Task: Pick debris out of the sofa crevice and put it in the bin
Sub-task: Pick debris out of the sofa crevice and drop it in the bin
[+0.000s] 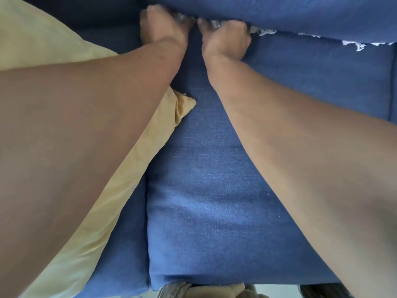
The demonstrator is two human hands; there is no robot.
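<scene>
Head view: both hands reach to the top centre of the frame, where the seat cushion (214, 168) meets the back cushion (279, 14) along the crevice (300, 36). The left hand (163, 29) and right hand (225, 38) sit just beside each other, fingers curled into the gap. Each grip looks closed around something pale and crumpled, though what exactly is hidden. More white debris (352, 45) lies along the crevice toward the upper right of the frame, its line running left to right. It lies to the right of both grips, so the right hand is nearer. A yellow pillow (53, 46) lies at the left. No bin is in view.
</scene>
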